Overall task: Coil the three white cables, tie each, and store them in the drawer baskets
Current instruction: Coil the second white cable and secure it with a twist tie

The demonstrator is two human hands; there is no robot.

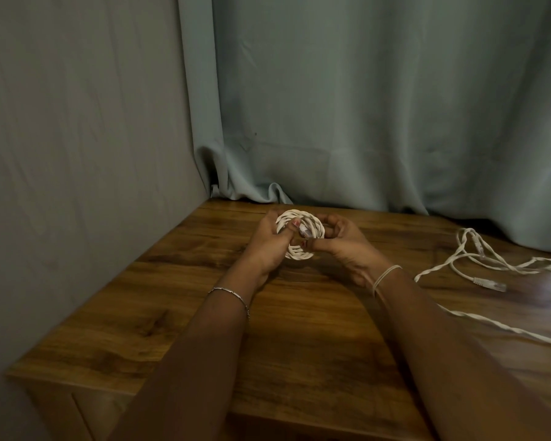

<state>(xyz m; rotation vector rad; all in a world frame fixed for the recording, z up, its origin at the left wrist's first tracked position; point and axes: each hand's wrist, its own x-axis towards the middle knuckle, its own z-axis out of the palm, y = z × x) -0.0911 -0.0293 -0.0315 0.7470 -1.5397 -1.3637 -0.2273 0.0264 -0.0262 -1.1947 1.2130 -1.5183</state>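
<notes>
A wooden tabletop point(172, 313) with dark, knotty grain fills the lower part of the view. Behind it hangs a blue-grey curtain point(363, 106), its hem bunched in folds on the far left corner. A grey fabric panel point(77, 138) stands along the left edge, touching the tabletop's side.

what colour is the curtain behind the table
The curtain is a muted grey-green, plain with no pattern; the head view shows it hanging behind the wooden table.
</notes>
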